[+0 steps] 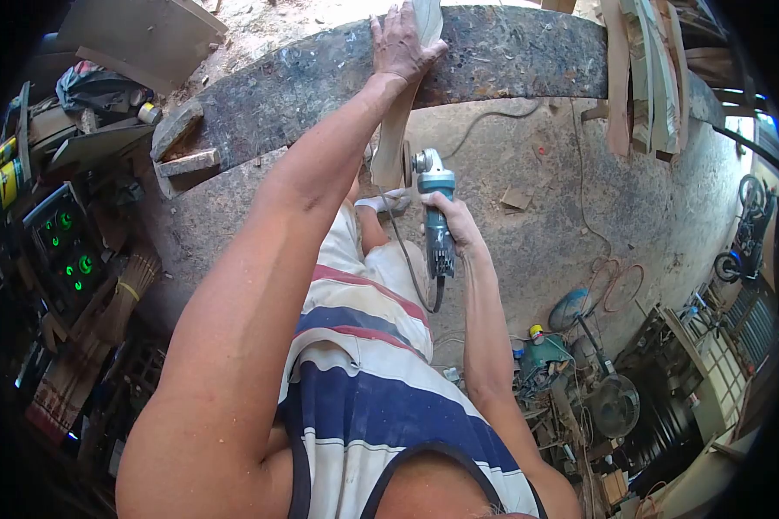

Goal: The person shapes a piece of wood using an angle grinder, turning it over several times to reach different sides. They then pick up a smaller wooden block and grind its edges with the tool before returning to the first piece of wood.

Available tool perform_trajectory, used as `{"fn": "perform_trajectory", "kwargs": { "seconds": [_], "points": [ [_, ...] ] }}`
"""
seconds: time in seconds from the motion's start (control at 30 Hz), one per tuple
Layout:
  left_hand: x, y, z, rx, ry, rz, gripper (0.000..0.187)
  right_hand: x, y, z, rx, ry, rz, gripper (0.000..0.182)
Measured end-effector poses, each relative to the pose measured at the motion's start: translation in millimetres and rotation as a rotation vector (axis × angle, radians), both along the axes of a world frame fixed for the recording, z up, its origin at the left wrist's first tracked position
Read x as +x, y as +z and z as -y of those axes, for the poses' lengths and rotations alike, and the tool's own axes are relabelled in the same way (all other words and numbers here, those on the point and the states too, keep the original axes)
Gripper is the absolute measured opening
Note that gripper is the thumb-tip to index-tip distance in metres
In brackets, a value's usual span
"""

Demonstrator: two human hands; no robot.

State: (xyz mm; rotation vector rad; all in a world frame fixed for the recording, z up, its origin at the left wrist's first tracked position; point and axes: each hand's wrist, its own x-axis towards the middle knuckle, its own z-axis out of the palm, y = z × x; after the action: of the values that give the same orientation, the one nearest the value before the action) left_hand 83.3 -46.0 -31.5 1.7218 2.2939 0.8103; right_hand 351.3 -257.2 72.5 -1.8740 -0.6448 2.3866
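My left hand (402, 43) presses on a long, pale piece of wood (395, 134) laid across the dark workbench (303, 91). Its fingers lie along one side of the wood and the thumb reaches over to the other. The near end of the wood sticks out past the bench edge. My right hand (454, 216) is wrapped round the body of a teal and black angle grinder (437, 183), held upright below the bench edge. The grinder's disc, seen edge-on, is right beside the overhanging end of the wood. A black cord runs from the grinder's bottom.
Several curved wooden pieces (653, 78) hang over the bench's right end. An offcut (518, 199) and loose cables lie on the concrete floor (528, 233). A fan (614, 406) stands at lower right. Speakers with green lights (67, 242) are on the left.
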Motion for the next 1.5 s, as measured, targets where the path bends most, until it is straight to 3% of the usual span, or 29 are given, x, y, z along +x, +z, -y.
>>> {"fn": "perform_trajectory", "kwargs": {
  "seconds": [0.27, 0.37, 0.47, 1.07, 1.17, 1.3, 1.5],
  "points": [
    [-0.5, -12.0, -0.5, 0.008, -0.002, -0.023, 0.118, -1.3, 17.0, -3.0, 0.011, 0.01, -0.012, 0.038],
    [5.8, 17.2, 6.7, 0.073, 0.014, 0.024, 0.107, 9.3, 16.3, -0.5, 0.015, 0.079, 0.018, 0.039],
    [6.9, 35.7, 8.3, -0.036, 0.018, 0.105, 0.112, 5.6, 5.7, -8.8, 0.054, 0.07, -0.027, 0.041],
    [4.6, 17.1, 3.3, -0.035, 0.019, 0.054, 0.096, 18.4, 14.4, 0.6, 0.044, 0.163, 0.06, 0.043],
    [-7.4, -4.1, -2.1, 0.064, -0.064, 0.023, 0.118, 20.3, 13.8, 1.9, 0.089, 0.206, 0.057, 0.043],
    [-8.0, -3.9, -2.9, 0.036, -0.057, -0.057, 0.117, 10.3, -2.5, -7.2, 0.099, 0.084, 0.039, 0.044],
    [-15.1, -13.1, -2.7, 0.045, -0.064, -0.071, 0.119, 19.1, -7.3, 15.0, 0.117, 0.149, 0.048, 0.048]
  ]
}}
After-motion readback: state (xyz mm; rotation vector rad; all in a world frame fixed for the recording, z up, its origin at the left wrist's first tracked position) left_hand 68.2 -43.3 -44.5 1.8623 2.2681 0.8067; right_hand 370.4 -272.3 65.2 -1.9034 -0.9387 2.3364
